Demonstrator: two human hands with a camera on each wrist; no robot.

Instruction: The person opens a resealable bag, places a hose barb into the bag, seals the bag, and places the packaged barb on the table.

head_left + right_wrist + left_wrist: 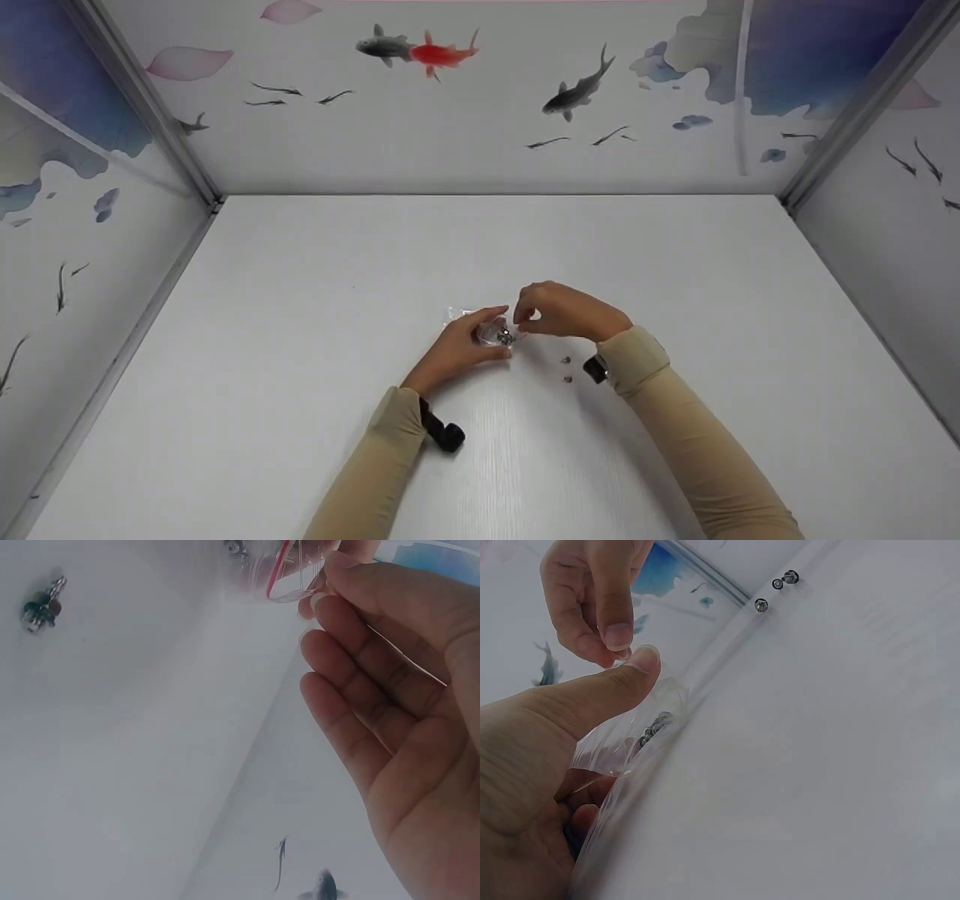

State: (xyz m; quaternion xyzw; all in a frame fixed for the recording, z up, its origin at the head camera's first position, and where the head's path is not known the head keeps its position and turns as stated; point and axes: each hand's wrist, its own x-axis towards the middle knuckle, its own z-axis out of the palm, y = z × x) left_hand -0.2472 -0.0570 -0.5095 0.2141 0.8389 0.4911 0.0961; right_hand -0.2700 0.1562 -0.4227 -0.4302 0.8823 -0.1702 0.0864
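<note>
A small clear plastic zip bag [489, 331] is held over the table between both hands. My left hand [454, 346] grips it from the left, thumb on one side and fingers on the other. Several small metal screws [655, 730] lie bunched inside the bag. From the right, my right hand [566, 311] pinches the bag's edge between thumb and index finger, beside the red zip strip [279, 568] in the right wrist view. Its other fingers are loosely bent. On the table near the right wrist rest two small screws with washers [566, 360] [568, 379].
The white table [300, 262] is bounded at the back by a wall [465, 150] printed with fish and petals. Side panels [885, 225] stand to left and right. Black wrist cameras [448, 437] are strapped below both hands.
</note>
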